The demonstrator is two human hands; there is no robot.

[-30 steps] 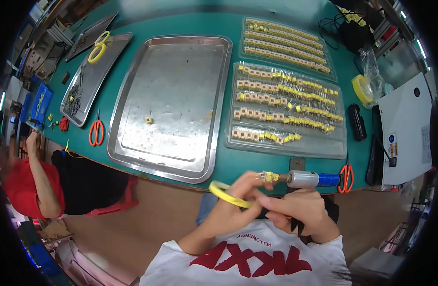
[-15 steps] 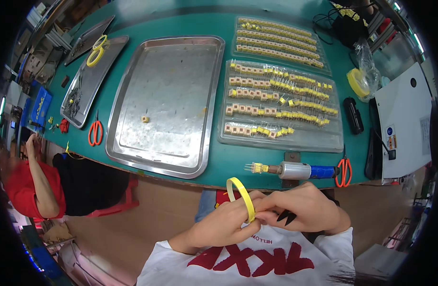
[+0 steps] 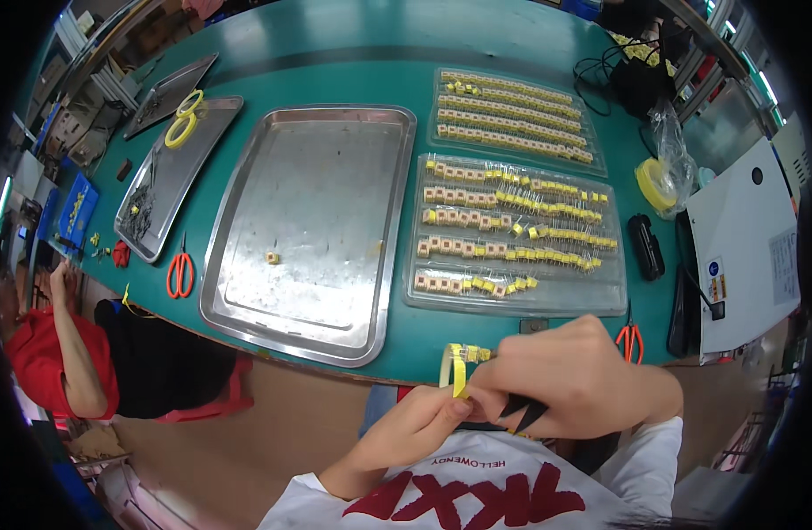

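Observation:
My left hand [image 3: 404, 435] is closed on a thin roll of yellow tape [image 3: 460, 378], which stands up from its fingers. My right hand [image 3: 572, 378] is closed right beside it, fingertips meeting those of the left at the tape. Two black pointed tips [image 3: 523, 413] of a tool stick out below its fingers; the rest is hidden. Just behind the roll shows a yellow-wrapped part with pins [image 3: 477, 352], at the bench's front edge. The holder behind this part is covered by my right hand.
Clear trays [image 3: 521, 296] of small yellow-taped parts lie beyond my hands. A metal tray [image 3: 291, 318] with one part [image 3: 273, 258] sits left, beside orange-handled scissors [image 3: 180, 274]. Other orange scissors [image 3: 630, 343] lie right. A person in red [image 3: 79, 353] sits at far left.
Both hands have moved forward to the bench edge, bringing the tape roll beside the yellow-wrapped part. My right hand now covers the silver and blue holder. The view has tilted up slightly.

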